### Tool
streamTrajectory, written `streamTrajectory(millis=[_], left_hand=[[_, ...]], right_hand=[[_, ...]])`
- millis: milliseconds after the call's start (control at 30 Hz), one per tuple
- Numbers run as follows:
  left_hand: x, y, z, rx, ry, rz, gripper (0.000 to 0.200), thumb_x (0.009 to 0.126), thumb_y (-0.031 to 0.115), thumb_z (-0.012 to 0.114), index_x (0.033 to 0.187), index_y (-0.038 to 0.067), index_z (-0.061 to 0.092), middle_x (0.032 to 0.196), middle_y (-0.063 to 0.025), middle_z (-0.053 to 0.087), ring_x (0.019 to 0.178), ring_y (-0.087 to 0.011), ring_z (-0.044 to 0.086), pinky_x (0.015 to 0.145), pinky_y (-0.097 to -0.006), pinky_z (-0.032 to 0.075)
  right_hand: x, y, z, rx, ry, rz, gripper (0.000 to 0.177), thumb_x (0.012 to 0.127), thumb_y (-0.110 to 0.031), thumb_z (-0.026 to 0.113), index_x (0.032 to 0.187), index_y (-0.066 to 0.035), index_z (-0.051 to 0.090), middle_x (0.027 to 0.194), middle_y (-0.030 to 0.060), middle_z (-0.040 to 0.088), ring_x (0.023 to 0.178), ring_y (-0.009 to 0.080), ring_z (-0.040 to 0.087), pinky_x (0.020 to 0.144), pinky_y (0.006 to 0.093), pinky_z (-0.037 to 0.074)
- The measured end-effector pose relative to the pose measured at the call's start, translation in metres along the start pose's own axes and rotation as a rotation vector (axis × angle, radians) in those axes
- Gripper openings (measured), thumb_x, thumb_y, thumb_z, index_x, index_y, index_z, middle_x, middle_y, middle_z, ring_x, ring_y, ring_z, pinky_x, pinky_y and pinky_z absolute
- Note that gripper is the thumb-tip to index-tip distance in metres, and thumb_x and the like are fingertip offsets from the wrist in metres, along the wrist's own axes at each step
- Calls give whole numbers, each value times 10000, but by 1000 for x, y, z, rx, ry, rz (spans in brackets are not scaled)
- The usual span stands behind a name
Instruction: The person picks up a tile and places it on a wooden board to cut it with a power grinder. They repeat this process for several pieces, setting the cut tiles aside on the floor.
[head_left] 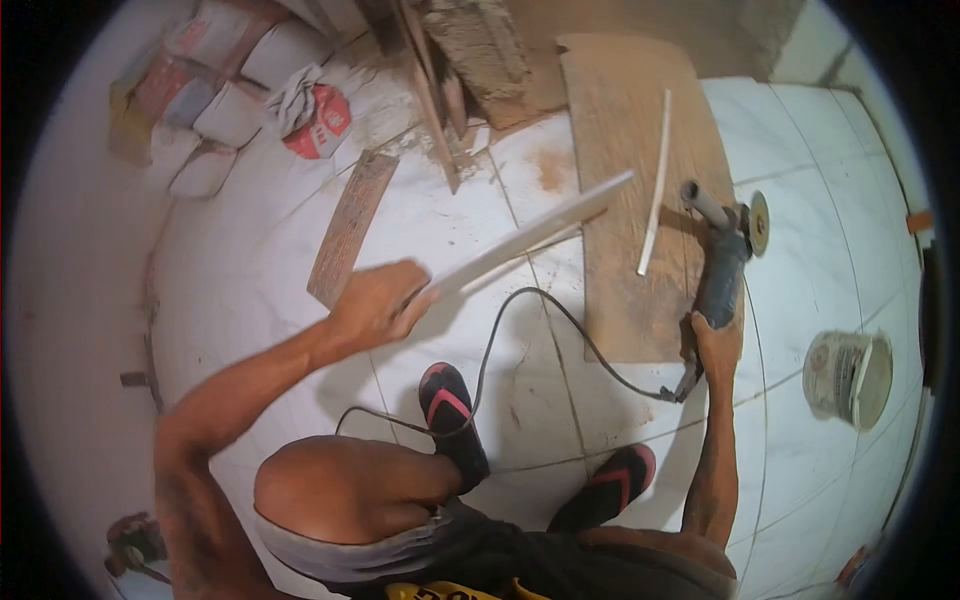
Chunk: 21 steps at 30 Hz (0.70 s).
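My left hand [382,305] grips one end of a long, narrow white strip [530,233], held up at a slant above the floor and reaching over a wooden board. In my right hand [715,345] is the rear of a dark angle grinder [722,275]. Its disc [760,224] points away from me, to the right of the board, and a side handle sticks out to the left. The brown wooden board [630,310] lies on the tiles below. A thin pale strip [655,190] rests on the board. I cannot tell if the disc is spinning.
A black cable [486,350] loops across the floor by my feet. A short plank [352,225] lies at left. Bags [225,110] are piled at the upper left, with wood pieces [430,100] leaning nearby. A white bucket [830,375] is at right.
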<state>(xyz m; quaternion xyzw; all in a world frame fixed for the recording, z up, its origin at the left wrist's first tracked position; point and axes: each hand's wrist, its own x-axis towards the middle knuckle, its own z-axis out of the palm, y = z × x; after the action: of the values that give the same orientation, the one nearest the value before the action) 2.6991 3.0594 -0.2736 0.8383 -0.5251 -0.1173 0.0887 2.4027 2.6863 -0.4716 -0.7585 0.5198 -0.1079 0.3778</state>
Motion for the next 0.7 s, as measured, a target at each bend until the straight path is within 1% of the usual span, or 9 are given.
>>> streamTrajectory(millis=[33, 133, 233, 333, 400, 467, 533, 600, 700], left_hand=[[-25, -1, -2, 2, -4, -37, 244, 939, 250, 682, 842, 34, 623, 756, -182, 575, 664, -385, 562, 592, -445, 448], [-94, 11, -4, -75, 97, -252, 238, 936, 241, 689, 834, 33, 633, 729, -171, 574, 626, -370, 568, 562, -439, 450], [-131, 16, -8, -117, 159, -468, 241, 941, 250, 685, 842, 32, 652, 717, -161, 578, 625, -365, 575, 563, -426, 457], [-147, 10, -10, -92, 234, -646, 266, 945, 258, 679, 845, 14, 642, 719, -175, 575, 625, -365, 566, 578, -417, 451], [-141, -13, -7, -51, 313, -701, 287, 949, 263, 670, 850, -4, 632, 729, -189, 577, 631, -367, 566, 594, -418, 450], [-118, -39, -9, -130, 400, -754, 298, 953, 270, 658, 902, -24, 647, 764, -216, 596, 657, -378, 572, 616, -418, 451], [-88, -86, 10, -194, 604, -615, 296, 979, 247, 639, 910, -41, 635, 717, -156, 570, 636, -206, 510, 620, -360, 441], [-44, -121, 13, -145, 656, -586, 301, 970, 262, 634, 946, -38, 647, 736, -172, 601, 659, -235, 531, 651, -368, 461], [25, -185, 28, -104, 620, -682, 345, 923, 314, 645, 951, -29, 657, 790, -217, 651, 719, -348, 605, 700, -428, 486]], right_hand=[[2, 7, 3, 9, 4, -9, 719, 755, -335, 770, 1294, 98, 570, 1140, 254, 673, 1039, 363, 658, 941, 420, 495], [7, 24, 9, 45, 27, -63, 674, 775, -304, 770, 1286, 91, 575, 1122, 223, 676, 1022, 328, 653, 936, 406, 496], [6, 24, 14, 107, 27, -110, 623, 798, -269, 762, 1275, 84, 572, 1083, 204, 675, 985, 306, 653, 912, 393, 505], [-6, -6, 5, 187, -51, -22, 537, 834, -216, 737, 1257, 64, 561, 999, 176, 676, 861, 266, 667, 794, 372, 537], [-3, -2, 6, 263, -95, 35, 472, 854, -179, 720, 1233, 49, 553, 941, 152, 674, 765, 229, 667, 694, 350, 547], [8, 25, 15, 238, -66, -44, 430, 861, -155, 708, 1208, 36, 540, 902, 136, 668, 712, 214, 661, 632, 341, 542], [16, 44, 19, 224, -34, -92, 401, 867, -138, 700, 1190, 27, 529, 871, 124, 663, 670, 203, 656, 582, 334, 539], [16, 41, 19, 233, -32, -93, 398, 868, -134, 697, 1190, 22, 522, 856, 119, 660, 650, 200, 654, 559, 332, 539], [10, 31, 16, 262, -62, -60, 407, 868, -135, 698, 1199, 21, 519, 854, 121, 658, 644, 200, 654, 548, 331, 538]])
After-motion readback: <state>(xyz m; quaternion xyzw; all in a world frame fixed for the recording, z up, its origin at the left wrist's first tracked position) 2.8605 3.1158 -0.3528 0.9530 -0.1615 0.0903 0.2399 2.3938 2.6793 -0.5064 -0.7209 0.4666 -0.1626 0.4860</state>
